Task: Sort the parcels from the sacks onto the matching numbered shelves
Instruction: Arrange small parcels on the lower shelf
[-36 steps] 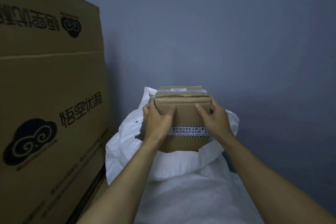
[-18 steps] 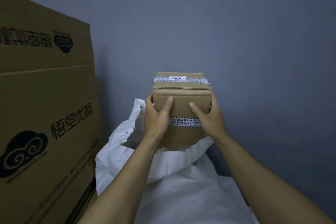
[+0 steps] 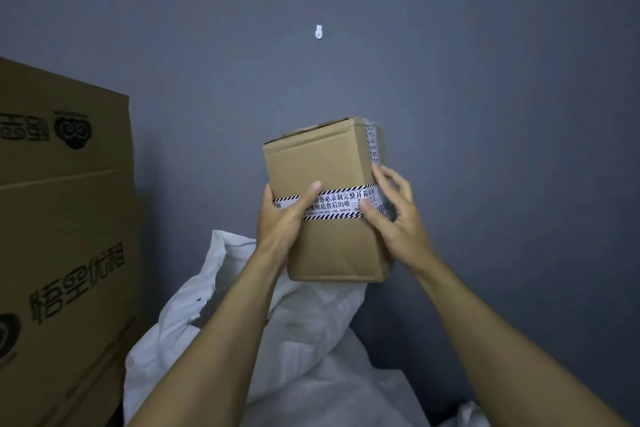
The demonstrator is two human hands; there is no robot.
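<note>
Head cam, faces fwd, wall [image 3: 485, 107] close

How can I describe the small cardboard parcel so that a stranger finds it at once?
Look at the dark grey wall, above the white plastic sack. There the left hand and right hand hold a small brown cardboard parcel. Unlike the big logo-printed cartons beside it, it wears black-and-white striped tape.

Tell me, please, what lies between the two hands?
The parcel lies between them: the left hand and the right hand grip it from either side, above the sack. The head view shows this.
</note>
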